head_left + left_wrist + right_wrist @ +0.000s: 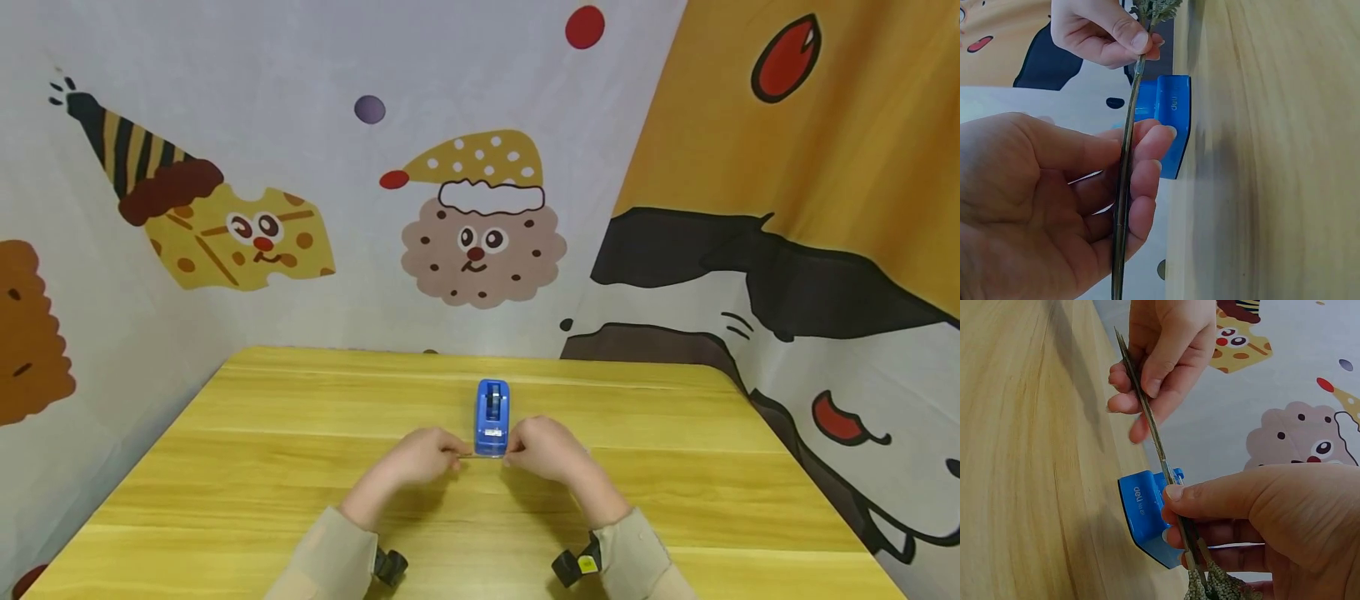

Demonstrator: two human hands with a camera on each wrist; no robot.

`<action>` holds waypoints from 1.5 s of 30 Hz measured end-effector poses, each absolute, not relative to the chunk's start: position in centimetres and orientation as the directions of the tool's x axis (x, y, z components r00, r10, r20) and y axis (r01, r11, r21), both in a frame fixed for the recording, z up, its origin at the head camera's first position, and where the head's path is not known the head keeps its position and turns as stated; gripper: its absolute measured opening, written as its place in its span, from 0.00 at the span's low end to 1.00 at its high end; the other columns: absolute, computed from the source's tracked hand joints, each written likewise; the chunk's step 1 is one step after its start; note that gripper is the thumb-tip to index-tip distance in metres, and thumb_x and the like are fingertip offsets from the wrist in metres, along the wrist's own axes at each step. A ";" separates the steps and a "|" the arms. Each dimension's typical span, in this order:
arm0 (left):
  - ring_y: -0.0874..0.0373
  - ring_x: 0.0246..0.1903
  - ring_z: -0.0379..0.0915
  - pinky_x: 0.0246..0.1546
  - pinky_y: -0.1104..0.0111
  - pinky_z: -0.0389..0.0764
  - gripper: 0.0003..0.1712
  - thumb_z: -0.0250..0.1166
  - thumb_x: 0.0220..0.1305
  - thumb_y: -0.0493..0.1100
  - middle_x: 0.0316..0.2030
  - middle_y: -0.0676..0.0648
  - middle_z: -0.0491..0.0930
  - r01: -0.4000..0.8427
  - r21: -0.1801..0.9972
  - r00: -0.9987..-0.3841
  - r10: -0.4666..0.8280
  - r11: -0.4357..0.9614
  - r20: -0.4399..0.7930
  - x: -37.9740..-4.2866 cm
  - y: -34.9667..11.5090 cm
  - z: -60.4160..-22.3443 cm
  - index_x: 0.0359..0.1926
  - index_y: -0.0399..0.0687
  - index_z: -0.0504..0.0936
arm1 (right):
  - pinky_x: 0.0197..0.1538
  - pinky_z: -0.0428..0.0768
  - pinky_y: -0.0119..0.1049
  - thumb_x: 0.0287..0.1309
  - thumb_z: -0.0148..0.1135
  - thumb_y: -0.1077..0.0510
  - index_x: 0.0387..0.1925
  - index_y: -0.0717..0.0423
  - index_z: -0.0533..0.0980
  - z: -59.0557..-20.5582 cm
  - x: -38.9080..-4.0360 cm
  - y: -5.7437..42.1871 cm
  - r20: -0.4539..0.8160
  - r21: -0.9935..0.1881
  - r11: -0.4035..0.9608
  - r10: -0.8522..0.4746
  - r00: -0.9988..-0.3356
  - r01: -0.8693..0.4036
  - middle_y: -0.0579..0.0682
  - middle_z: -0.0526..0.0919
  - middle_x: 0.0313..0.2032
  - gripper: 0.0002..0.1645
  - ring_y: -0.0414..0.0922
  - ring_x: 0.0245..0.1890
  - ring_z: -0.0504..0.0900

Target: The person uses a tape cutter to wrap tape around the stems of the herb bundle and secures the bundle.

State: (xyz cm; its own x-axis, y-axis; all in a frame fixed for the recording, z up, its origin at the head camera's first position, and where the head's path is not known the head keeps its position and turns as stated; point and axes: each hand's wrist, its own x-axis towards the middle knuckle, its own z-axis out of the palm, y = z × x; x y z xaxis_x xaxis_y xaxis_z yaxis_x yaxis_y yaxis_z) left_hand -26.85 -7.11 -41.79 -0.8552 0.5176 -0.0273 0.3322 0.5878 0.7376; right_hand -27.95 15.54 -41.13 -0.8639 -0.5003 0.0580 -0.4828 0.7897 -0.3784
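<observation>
Both hands hold one thin bundle of dried-looking flower stems (1152, 428) stretched between them, just in front of a blue tape dispenser (483, 433). My left hand (426, 457) pinches the bare, dark lower stems between thumb and fingers; in the left wrist view they run across its curled fingers. Thumb and fingers of my right hand (551, 450) grip the bundle close under its grainy grey-green heads (1225, 581). Beside the right thumb a shiny clear patch, like tape (1140, 62), lies along the stems. In the head view the hands hide most of the bundle.
The dispenser stands on a yellow wood-grain table (300, 400), towards its far side. Behind the table hangs a cloth backdrop (465, 75) printed with cartoon figures. A small dark camera is strapped at each wrist.
</observation>
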 end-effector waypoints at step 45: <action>0.61 0.28 0.73 0.23 0.69 0.71 0.10 0.66 0.59 0.32 0.38 0.46 0.86 0.334 0.710 -0.909 0.411 0.620 0.070 -27.4 -6.8 -42.3 0.40 0.44 0.89 | 0.23 0.73 0.30 0.56 0.67 0.63 0.27 0.56 0.83 -41.6 -28.2 15.3 0.081 -0.458 0.749 -0.501 -0.861 -0.479 0.41 0.80 0.22 0.04 0.36 0.18 0.69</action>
